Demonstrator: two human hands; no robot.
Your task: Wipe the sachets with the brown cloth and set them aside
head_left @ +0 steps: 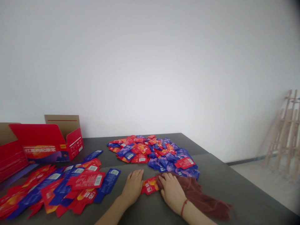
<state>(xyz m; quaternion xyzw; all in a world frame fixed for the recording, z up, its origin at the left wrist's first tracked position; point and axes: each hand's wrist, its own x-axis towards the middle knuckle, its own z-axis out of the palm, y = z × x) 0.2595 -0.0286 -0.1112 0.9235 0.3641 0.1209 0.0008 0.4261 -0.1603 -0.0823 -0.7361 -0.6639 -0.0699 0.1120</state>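
Observation:
A red snack packet [149, 186] with white lettering and an orange patch lies flat on the dark table. At its left edge is my left hand [132, 187], fingers together and curled down to hold that edge; the thumb is hidden. My right hand [172, 191], with a red cord at the wrist, presses a bunched brown cloth [199, 195] on the packet's right end. The rest of the cloth trails to the right across the table. Just behind my hands a pile of red and blue-purple packets [140, 148] spreads out.
More red and blue packets [86, 181] lie overlapping at the left. Behind them stands an open red carton [44, 143], beside another open red box [11, 159] at the frame's edge. A white wall [150, 68] backs the table. Wooden racks [286, 134] stand on the floor at far right.

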